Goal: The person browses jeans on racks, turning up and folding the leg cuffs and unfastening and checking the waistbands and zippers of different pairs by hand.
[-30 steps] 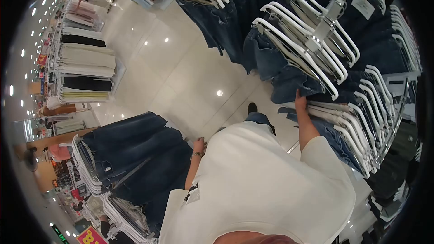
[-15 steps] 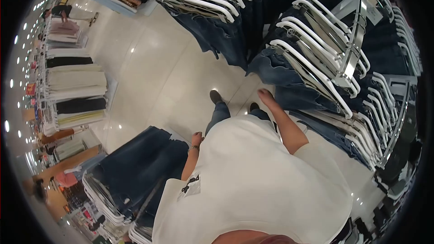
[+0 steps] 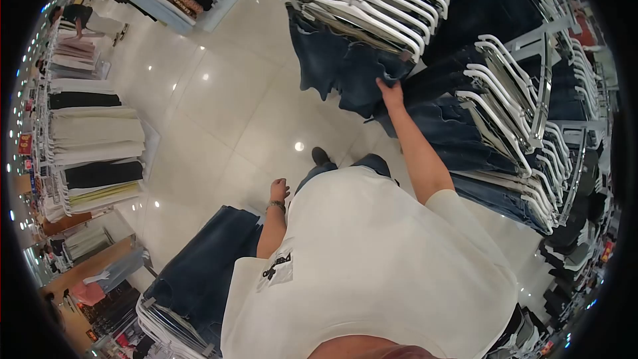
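My right hand reaches forward to a pair of dark blue jeans hanging on a rack. Its thumb stands apart from the fingers, and the hand lies against the denim's edge; part of the fingers is hard to make out. White hangers hold the jeans in a tight row. Low at my side, my left hand is loosely open with nothing in it. Closest to that hand is a stack of dark jeans on hangers at the lower left.
More jeans on white hangers crowd a metal rack to the right. Light and black garments hang along the left. A person bends at the far upper left. Glossy tiled floor runs between the racks.
My right hand has moved forward from beside my body to the hanging jeans. My left hand's fingers have opened a little. The view has shifted, with the racks ahead now nearer.
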`<state>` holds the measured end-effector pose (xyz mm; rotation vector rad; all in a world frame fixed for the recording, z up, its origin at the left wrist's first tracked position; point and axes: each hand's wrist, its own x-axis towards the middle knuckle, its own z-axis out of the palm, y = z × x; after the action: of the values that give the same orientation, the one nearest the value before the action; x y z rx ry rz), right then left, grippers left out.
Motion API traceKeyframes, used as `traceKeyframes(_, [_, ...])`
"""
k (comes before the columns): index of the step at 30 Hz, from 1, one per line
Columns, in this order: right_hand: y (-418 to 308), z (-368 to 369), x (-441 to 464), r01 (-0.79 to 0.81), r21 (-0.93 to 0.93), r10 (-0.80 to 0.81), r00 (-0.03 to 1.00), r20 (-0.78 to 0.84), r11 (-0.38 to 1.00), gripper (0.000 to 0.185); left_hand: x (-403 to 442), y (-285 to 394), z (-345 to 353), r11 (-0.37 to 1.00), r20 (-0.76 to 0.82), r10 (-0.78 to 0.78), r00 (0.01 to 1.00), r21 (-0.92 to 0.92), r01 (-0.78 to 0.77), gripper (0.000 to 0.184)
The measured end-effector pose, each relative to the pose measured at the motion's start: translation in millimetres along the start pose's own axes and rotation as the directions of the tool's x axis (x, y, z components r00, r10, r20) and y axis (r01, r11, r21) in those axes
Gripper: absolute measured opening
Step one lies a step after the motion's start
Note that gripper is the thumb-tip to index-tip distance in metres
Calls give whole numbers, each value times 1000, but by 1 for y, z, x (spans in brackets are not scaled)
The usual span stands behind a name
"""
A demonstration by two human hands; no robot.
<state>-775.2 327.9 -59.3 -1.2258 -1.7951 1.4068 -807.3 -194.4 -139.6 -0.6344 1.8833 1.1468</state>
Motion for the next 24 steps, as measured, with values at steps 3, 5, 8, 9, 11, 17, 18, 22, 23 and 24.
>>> traceKeyframes(3, [-5,3,-4,-47,151,50,999,-18,987,48,-1,1,-22,999,30,-51,998,7,51,34])
traceKeyframes(5, [-8,-1,-7,-130,175,115,989,96,976,47,28,-31,-43,976,108,65,992,201,-86,34])
traceKeyframes(8, [-32,-2,-37,-176,42,169,976,140,983,45,40,-42,-51,957,132,105,986,257,-136,34])
traceKeyframes(9, [-17,3,-38,-137,81,123,979,162,987,46,40,-44,-52,952,132,107,986,271,-140,34])
traceKeyframes(11, [8,7,-41,-150,36,140,971,194,988,44,42,-45,-54,929,144,123,982,330,-165,34])
traceKeyframes(17, [-2,14,-68,-175,-53,182,963,197,983,42,65,-54,-40,880,178,313,933,315,-355,37])
traceKeyframes(18, [4,15,-66,-176,-52,183,963,196,983,43,72,-56,-37,864,185,349,919,316,-392,38])
traceKeyframes(22, [6,8,-67,-232,16,217,931,294,973,51,76,-48,-25,915,180,303,936,221,-339,35])
traceKeyframes(23, [-4,3,-71,-264,49,232,911,342,963,53,70,-36,-23,926,171,235,957,260,-274,35])
traceKeyframes(24, [1,1,-70,-292,37,263,904,338,956,53,55,-19,-18,939,149,188,971,262,-222,35])
